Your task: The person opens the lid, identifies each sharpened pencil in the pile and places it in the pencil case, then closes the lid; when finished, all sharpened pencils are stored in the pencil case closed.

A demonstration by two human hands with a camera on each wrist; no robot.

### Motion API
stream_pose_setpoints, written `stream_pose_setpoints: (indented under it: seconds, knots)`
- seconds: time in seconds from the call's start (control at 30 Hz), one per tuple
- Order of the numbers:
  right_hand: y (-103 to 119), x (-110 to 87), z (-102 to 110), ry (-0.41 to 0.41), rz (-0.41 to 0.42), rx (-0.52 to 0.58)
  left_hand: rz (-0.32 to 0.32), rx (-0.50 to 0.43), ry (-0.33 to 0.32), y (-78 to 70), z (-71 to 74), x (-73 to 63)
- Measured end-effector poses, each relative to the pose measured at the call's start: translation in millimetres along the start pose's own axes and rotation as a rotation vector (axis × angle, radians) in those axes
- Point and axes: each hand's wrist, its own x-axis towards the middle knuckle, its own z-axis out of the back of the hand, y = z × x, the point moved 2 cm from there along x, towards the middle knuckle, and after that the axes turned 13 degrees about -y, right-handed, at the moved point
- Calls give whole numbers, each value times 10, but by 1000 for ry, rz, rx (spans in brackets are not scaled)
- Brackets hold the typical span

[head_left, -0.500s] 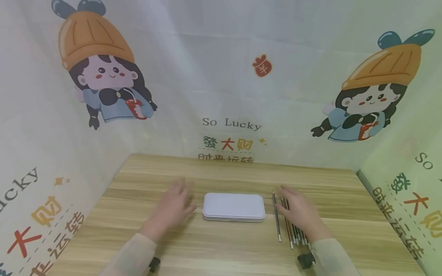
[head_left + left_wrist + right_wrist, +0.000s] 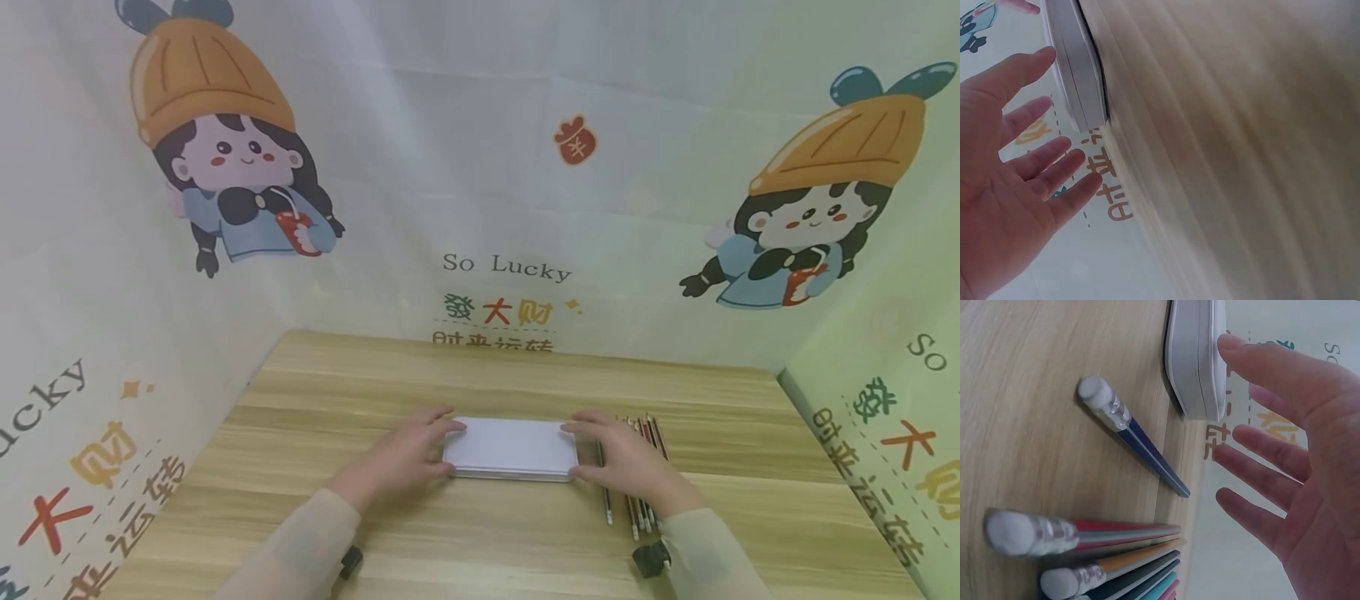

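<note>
Fingers point(image 2: 1046, 154) bracketed a case point(image 2: 510, 446)

The left hand point(image 2: 401, 454) and the right hand point(image 2: 626, 457) had their fingers parted and loose, curled around nothing; whether any tip touched, I couldn't tell. The case lay flat between them, looking stiff, light and slightly slick, safest taken by its short ends. Below the right fingers, pencils point(image 2: 1129, 532) lay on the table point(image 2: 465, 542).
</note>
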Motion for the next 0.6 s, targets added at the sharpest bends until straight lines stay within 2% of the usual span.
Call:
stream_pose_setpoints:
  seconds: [0.33, 0.6]
  knots:
    - [-22, 52, -47, 38, 6, 8, 21, 35, 29, 13, -34, 40]
    - [-27, 38, -87, 43, 25, 5, -19, 64, 4, 39, -95, 51]
